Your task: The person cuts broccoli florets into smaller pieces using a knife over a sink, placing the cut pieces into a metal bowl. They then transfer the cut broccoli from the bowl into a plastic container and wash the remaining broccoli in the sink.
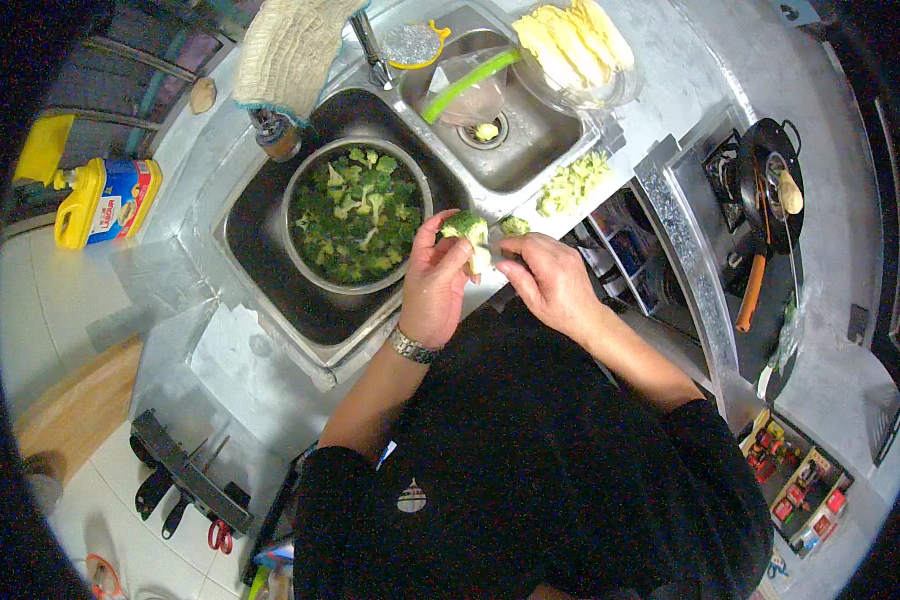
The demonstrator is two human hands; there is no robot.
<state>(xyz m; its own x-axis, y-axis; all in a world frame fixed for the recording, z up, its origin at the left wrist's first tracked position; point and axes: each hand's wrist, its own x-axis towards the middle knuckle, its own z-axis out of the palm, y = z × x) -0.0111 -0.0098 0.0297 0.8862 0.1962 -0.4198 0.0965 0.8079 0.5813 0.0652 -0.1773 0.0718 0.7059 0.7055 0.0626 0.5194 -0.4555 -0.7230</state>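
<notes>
My left hand point(429, 281), with a metal watch at the wrist, holds a broccoli floret point(465, 227) by its pale stem over the sink's front edge. Close to that stem is my right hand point(553, 276), its fingers curled together; whether something sits between them is blurred. Just beyond the right fingers lies another broccoli piece point(515, 225). On the left, a round metal basin point(288, 229) stands in the dark sink bowl point(259, 240), holding many broccoli florets point(360, 214) in water. Pale green trimmings point(574, 184) are heaped on the counter beside the smaller sink bowl point(540, 150).
A green strip point(469, 86) and a plastic bag point(480, 101) lie in the smaller bowl. Behind are a yellow-rimmed strainer point(418, 45) and a bowl of cabbage leaves point(574, 45). A detergent jug point(112, 202) stands left, a wok point(769, 172) right, a knife rack point(191, 476) lower left.
</notes>
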